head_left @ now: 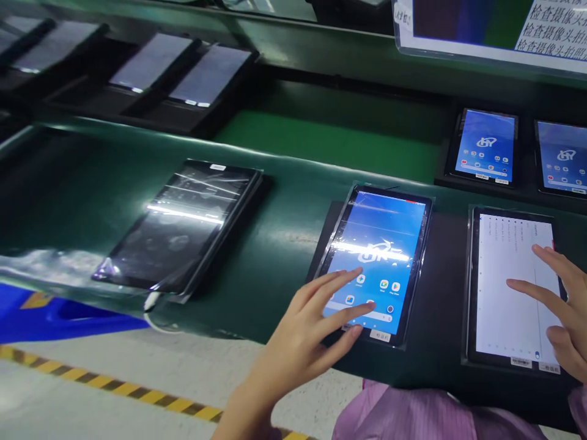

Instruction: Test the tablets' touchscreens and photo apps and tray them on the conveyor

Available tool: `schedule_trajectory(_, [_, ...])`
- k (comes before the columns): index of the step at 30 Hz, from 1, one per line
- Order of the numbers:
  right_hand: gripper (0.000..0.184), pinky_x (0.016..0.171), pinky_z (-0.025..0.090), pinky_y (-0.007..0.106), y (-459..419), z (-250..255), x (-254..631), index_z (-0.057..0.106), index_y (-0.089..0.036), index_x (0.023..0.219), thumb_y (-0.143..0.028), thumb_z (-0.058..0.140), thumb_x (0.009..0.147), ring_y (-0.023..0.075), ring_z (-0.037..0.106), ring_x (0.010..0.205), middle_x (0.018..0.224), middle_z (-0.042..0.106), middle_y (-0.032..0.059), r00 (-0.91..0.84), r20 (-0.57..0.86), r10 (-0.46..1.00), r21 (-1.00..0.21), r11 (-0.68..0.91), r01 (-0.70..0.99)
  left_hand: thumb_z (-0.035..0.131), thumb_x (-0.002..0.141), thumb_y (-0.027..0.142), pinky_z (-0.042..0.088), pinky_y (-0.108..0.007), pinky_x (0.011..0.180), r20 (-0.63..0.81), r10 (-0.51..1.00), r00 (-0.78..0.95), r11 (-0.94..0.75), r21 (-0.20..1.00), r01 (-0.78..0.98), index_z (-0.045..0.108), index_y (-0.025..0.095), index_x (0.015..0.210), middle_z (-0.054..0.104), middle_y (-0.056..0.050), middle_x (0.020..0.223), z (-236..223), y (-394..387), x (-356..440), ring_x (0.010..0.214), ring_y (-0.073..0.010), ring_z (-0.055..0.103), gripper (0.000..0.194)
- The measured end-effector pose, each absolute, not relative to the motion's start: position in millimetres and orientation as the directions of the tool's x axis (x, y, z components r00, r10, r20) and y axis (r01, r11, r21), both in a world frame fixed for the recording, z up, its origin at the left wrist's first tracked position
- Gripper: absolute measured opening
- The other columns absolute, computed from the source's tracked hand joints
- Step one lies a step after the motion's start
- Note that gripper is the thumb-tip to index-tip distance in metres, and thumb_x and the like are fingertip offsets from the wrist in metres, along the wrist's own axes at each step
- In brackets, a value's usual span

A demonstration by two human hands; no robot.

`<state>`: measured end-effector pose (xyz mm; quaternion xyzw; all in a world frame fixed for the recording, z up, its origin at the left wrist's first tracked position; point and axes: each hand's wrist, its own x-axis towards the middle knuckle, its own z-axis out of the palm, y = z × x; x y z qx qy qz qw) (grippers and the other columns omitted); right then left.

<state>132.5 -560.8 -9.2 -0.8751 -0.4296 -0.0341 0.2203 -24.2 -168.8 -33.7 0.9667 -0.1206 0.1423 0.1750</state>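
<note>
My left hand (316, 315) hovers over or touches the lower part of a tablet (385, 229) whose lit blue screen shows app icons. Its fingers are spread and hold nothing. Over a second tablet (504, 293), with a white menu page on its screen, is my right hand (562, 299), fingers apart and empty; the right frame edge cuts it off. Whether the fingertips press the glass I cannot tell. Both tablets lie face up in clear film, with small labels along their lower edges. A dark plate shows under the left one's edge.
A dark-screened tablet (183, 220) with a white cable (156, 311) lies further left on the green bench mat (284, 244). Behind, a green conveyor (330, 137) carries black trays (151, 116) with tablets. A printed sign (490, 30) hangs top right. A blue crate (68, 318) stands below left.
</note>
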Motion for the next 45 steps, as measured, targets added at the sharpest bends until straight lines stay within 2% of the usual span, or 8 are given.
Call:
schedule_trajectory(6, [0.049,0.116,0.035,0.066,-560.1,-6.7,132.0,0.044,-0.047,0.157,-0.037,0.031,0.111,0.0432,0.028,0.157,0.175,0.023,-0.0018,0.618,0.259,0.742,-0.347,-0.526,0.776,0.059,0.099,0.015,0.051,-0.049,0.107,0.348,-0.319,0.882,-0.892,0.203,-0.403,0.074,0.031,0.118,0.064,-0.008,0.148,-37.3,-181.1,-14.7,0.131,-0.0311,0.06,0.029])
schedule_trajectory(11, [0.037,0.117,0.034,0.066,-555.7,-9.9,135.6,0.057,-0.036,0.144,-0.039,0.037,0.112,0.0413,0.026,0.157,0.174,0.024,0.0037,0.631,0.184,0.753,-0.273,-0.578,0.769,0.055,0.101,0.016,0.048,-0.048,0.112,0.31,-0.319,0.896,-0.852,0.32,-0.414,0.072,0.033,0.122,0.057,-0.004,0.157,-38.4,-178.8,-15.4,0.139,-0.0298,0.055,0.032])
schedule_trajectory(15, [0.034,0.119,0.033,0.067,-542.9,-13.0,137.6,0.063,-0.032,0.137,-0.039,0.041,0.112,0.0393,0.027,0.157,0.17,0.031,0.0076,0.618,0.148,0.772,-0.18,-0.594,0.784,0.045,0.102,0.014,0.05,-0.044,0.109,0.298,-0.12,0.947,-0.851,0.461,-0.253,0.064,0.033,0.136,0.056,-0.004,0.158,-34.5,-162.4,-21.4,0.137,-0.0278,0.056,0.043])
schedule_trajectory(24, [0.032,0.124,0.029,0.064,-526.3,-7.9,140.9,0.064,-0.031,0.134,-0.04,0.043,0.113,0.0341,0.025,0.158,0.169,0.033,0.0078,0.592,0.146,0.792,-0.184,-0.566,0.803,0.044,0.106,0.025,0.049,-0.047,0.119,0.328,0.249,0.911,-0.761,0.648,-0.025,0.062,0.035,0.14,0.062,-0.003,0.151,-45.0,-135.3,-38.5,0.139,-0.0261,0.06,0.039])
schedule_trajectory(29, [0.032,0.122,0.031,0.062,-540.2,-1.5,141.9,0.058,-0.03,0.139,-0.037,0.045,0.112,0.0358,0.026,0.157,0.17,0.03,0.009,0.609,0.218,0.763,-0.203,-0.575,0.793,0.055,0.104,0.034,0.055,-0.052,0.115,0.23,0.402,0.886,-0.588,0.807,0.057,0.067,0.035,0.132,0.065,-0.005,0.148,-51.5,-138.1,-34.2,0.14,-0.0312,0.061,0.03])
schedule_trajectory(35, [0.03,0.12,0.032,0.063,-550.5,-3.1,138.5,0.059,-0.03,0.138,-0.034,0.046,0.111,0.0379,0.028,0.157,0.17,0.029,0.0084,0.631,0.239,0.738,-0.213,-0.594,0.776,0.061,0.102,0.045,0.052,-0.056,0.119,0.073,0.486,0.871,-0.455,0.872,0.181,0.061,0.034,0.141,0.059,-0.008,0.156,-49.1,-141.5,-30.0,0.143,-0.0332,0.058,0.041])
schedule_trajectory(39, [0.027,0.119,0.033,0.064,-548.7,-2.6,133.5,0.061,-0.031,0.134,-0.034,0.049,0.11,0.0387,0.029,0.156,0.169,0.031,0.0087,0.638,0.227,0.736,-0.212,-0.601,0.77,0.072,0.093,0.054,0.05,-0.059,0.12,-0.041,0.497,0.867,-0.404,0.873,0.273,0.055,0.037,0.147,0.057,-0.007,0.158,-47.5,-152.6,-33.9,0.144,-0.0364,0.057,0.059])
schedule_trajectory(45, [0.024,0.119,0.035,0.064,-545.3,-2.3,132.7,0.062,-0.03,0.131,-0.031,0.053,0.109,0.0387,0.031,0.155,0.165,0.036,0.0106,0.622,0.246,0.743,-0.208,-0.587,0.783,0.079,0.084,0.057,0.047,-0.071,0.116,0.021,0.416,0.909,-0.663,0.692,0.286,0.036,0.041,0.159,0.031,-0.012,0.171,-41.7,-191.7,-36.9,0.157,-0.0469,0.035,0.089])
